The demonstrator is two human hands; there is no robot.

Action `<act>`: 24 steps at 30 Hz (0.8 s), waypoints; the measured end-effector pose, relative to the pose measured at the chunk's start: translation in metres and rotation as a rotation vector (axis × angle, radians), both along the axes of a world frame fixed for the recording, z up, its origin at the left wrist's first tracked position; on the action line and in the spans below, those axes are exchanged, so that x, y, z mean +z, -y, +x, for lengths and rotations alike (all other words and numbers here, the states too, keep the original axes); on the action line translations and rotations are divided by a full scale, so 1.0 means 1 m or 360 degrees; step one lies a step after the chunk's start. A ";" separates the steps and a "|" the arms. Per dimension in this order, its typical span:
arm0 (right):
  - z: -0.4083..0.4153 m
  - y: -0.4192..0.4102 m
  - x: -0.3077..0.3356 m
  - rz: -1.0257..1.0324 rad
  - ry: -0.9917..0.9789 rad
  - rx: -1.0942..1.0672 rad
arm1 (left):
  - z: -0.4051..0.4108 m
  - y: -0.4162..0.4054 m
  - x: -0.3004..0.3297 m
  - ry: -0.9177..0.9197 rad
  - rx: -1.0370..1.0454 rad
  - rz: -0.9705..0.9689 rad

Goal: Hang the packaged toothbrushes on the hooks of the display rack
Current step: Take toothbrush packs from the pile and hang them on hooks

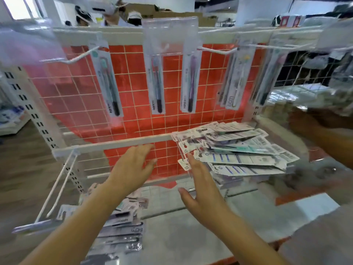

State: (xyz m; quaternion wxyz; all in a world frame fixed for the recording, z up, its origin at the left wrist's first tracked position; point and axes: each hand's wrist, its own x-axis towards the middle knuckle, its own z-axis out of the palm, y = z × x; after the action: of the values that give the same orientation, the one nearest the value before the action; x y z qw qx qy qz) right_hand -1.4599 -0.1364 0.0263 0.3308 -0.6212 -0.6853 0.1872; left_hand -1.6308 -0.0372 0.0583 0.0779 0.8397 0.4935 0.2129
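As both hands reach fwd, left hand fingers loose, right hand fingers straight, touching toothbrush packs.

left hand open, right hand outstretched

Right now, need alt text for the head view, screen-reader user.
Both hands, left and right, reach open and empty toward a fanned pile of packs on the shelf. Above, toothbrush packs hang from hooks on a white grid rack with a red backing.
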 end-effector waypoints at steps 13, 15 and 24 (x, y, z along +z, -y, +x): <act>0.109 -0.047 0.016 0.0373 0.0041 -0.0153 | 0.098 -0.017 -0.002 0.0041 -0.0127 -0.0116; 0.137 -0.065 0.021 0.0333 0.0117 -0.0174 | 0.111 -0.025 -0.002 0.0039 -0.0095 -0.0140; 0.210 -0.124 0.011 -0.0480 0.0762 -0.0027 | 0.139 -0.029 -0.025 0.0245 -0.0069 -0.0262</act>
State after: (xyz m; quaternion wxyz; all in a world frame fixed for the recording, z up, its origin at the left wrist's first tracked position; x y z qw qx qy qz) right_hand -1.2496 -0.0122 0.0374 0.0650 -0.6957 -0.7031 0.1321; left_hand -1.4919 -0.0081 0.0330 0.1889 0.8221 0.4835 0.2339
